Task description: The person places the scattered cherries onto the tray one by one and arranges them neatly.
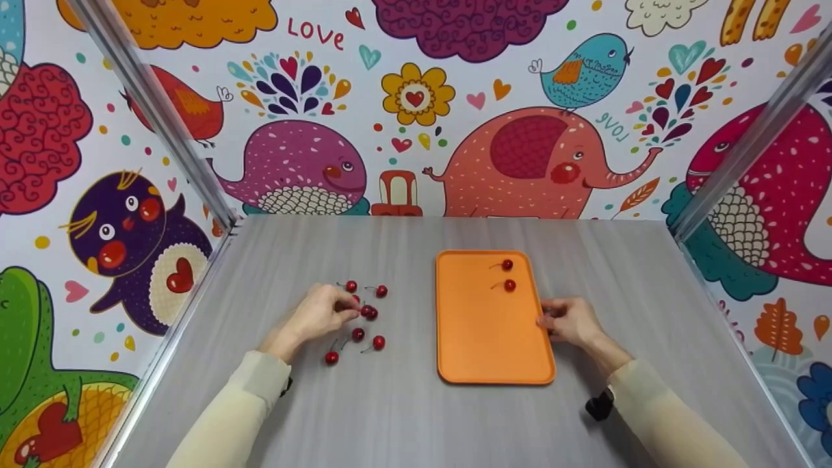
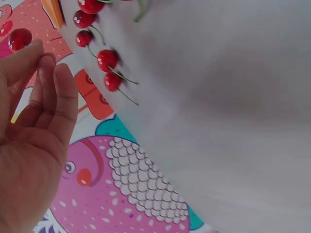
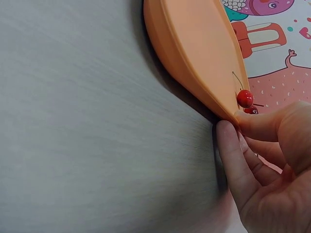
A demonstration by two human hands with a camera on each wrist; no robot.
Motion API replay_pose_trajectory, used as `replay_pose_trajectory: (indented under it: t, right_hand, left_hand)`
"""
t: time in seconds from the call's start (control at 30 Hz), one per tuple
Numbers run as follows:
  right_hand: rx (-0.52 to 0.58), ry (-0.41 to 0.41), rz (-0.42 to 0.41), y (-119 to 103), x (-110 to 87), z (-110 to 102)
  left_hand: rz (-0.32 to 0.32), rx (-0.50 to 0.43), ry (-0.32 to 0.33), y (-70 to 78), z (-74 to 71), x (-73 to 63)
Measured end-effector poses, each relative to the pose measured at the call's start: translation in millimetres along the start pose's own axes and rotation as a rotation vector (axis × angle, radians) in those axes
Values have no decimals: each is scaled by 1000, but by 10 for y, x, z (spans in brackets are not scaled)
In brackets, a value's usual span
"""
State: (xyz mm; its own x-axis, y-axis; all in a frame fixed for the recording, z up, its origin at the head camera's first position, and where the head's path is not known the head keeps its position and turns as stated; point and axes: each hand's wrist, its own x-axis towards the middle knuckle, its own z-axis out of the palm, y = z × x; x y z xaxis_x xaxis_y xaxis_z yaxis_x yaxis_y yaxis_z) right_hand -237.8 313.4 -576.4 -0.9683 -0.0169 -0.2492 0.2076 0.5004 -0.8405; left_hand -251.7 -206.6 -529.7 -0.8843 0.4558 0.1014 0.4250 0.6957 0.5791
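Note:
My left hand [image 1: 320, 312] is over the loose cherries at the left of the table, thumb and fingers pinched together. At its fingertips is a red cherry [image 2: 19, 39], raised against the wall in the left wrist view; its stem is hidden by the fingers. Several other cherries, such as this one [image 1: 379, 342] with a thin stem, lie around and below that hand. To the right is an orange tray [image 1: 491, 331] with two cherries near its far right corner. My right hand [image 1: 575, 322] pinches the tray's right rim, thumb on top and a finger against the outer side.
The grey table [image 1: 364, 416] runs back to a wall [image 1: 416, 169] printed with cartoon animals. Metal posts [image 1: 156, 110] stand at the back corners. A black band [image 1: 599, 405] shows at the right wrist.

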Motion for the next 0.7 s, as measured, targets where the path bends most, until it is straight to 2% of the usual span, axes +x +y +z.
replay_pose_trajectory:
  t: [0.5, 0.7]
  right_hand:
    - [-2, 2, 5, 17, 10, -4]
    - [6, -2, 12, 2, 13, -8]
  left_hand:
    - [82, 20, -15, 204, 77, 366]
    - [119, -2, -8, 306, 146, 504]
